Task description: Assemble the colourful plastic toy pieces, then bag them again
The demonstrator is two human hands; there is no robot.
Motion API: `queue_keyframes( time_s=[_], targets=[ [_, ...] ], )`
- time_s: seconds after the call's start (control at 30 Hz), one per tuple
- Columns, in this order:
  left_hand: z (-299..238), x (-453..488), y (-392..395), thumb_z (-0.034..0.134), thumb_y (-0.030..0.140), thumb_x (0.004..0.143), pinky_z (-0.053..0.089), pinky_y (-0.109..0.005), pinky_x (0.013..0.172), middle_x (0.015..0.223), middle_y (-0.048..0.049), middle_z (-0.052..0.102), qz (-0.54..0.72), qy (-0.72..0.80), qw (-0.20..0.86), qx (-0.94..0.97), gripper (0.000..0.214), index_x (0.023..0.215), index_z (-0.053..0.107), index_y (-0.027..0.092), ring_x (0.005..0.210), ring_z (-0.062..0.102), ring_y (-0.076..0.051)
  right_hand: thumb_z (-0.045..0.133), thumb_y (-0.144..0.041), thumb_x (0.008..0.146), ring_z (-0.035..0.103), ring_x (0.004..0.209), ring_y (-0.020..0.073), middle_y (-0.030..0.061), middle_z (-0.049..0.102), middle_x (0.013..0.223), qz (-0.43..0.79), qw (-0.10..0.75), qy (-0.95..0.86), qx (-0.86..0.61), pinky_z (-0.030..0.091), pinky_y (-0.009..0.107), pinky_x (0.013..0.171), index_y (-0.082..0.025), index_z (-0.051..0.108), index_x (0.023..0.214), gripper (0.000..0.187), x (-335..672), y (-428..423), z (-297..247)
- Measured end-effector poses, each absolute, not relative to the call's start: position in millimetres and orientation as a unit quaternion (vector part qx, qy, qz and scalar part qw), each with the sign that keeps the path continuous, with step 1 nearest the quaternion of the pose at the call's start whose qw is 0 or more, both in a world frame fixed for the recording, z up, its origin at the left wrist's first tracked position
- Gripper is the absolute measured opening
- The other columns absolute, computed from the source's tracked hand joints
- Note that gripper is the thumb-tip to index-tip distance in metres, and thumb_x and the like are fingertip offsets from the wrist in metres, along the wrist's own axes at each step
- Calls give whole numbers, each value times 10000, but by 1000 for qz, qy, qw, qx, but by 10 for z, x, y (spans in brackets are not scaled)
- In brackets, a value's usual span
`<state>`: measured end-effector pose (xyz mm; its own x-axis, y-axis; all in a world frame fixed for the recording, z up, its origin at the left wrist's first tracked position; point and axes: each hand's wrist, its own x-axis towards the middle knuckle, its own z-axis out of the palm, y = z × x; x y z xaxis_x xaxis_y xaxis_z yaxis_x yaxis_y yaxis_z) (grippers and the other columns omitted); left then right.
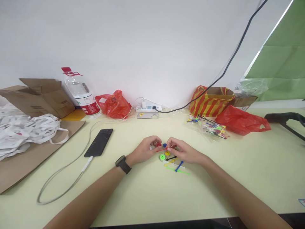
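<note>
My left hand (149, 149), a dark watch on its wrist, is curled with a small red round piece (159, 144) between thumb and fingers. Opposite it, my right hand (181, 150) pinches a thin red plastic arrow (164, 149), whose tip reaches my left thumb. Around my fingers on the table lie a blue round piece (165, 145), a yellow round piece (167, 153) and a green round piece (162, 157). Just in front of my right hand are a black arrow (171, 158), a blue arrow (179, 166) and a green arrow (182, 171), along with white and yellow ones partly overlapped.
At the left are a phone (98, 142) on a cable, white straps (26, 130), a cardboard box (43, 97) and a large bottle (82, 95). A red bag (115, 105) and power strip (149, 106) sit by the wall. Bagged colored pieces (213, 128) lie right, beside another red bag (243, 121).
</note>
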<state>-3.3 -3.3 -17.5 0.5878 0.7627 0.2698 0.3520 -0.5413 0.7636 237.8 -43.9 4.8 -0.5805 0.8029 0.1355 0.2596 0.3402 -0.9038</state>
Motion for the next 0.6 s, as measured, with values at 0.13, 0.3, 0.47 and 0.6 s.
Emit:
queue_keyframes(
  time_s=[0.13,0.3,0.47,0.6],
  targets=[
    [-142,-54,-16,399,229,1028,468,-339,870,1040,-61,576,320,356,301,825,300,1042,698,211,928,586,-185,517,-367,1016,606,910,193,21,633,963,427,285,-781,-356,528,367,908,-238,557,977,141,2442,-413,57],
    [10,-47,-154,538,316,984,465,-336,845,974,-36,518,274,345,282,853,163,941,656,211,901,557,-194,538,-289,989,608,871,194,11,640,901,394,286,-787,-378,514,391,908,-230,553,942,77,2575,-335,25],
    [65,-56,-221,770,416,828,460,-313,794,948,-20,518,220,305,253,891,247,961,674,231,853,554,-190,554,-311,991,637,906,205,28,649,930,405,316,-773,-374,506,383,901,-225,555,948,97,2557,-361,82],
    [21,-114,-140,692,373,890,446,-303,755,906,-20,518,221,321,236,890,154,946,683,229,821,556,-183,570,-355,992,619,888,194,33,636,947,454,282,-778,-329,500,330,812,-216,563,946,147,2468,-411,113]
  ],
)
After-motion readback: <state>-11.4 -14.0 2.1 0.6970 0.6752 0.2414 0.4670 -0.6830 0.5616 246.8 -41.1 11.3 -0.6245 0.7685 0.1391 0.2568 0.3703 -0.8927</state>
